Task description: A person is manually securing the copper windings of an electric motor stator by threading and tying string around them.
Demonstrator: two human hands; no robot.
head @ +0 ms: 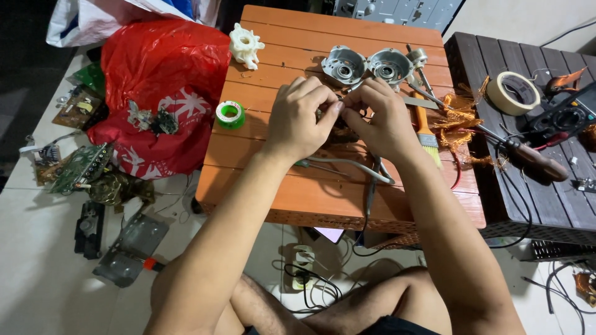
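Tape roll (230, 114) lies left of motor housings (366, 64).

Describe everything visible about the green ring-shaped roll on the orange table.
The green roll is a small spool, apparently plastic, with a white inner face and an open round centre. It lies flat on the orange slatted table near its left edge, beside the red plastic bag. Nothing touches it; the left hand works apart from it.

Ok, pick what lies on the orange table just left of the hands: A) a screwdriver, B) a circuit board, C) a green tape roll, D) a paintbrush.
C: the green tape roll lies on the orange table left of the left hand.
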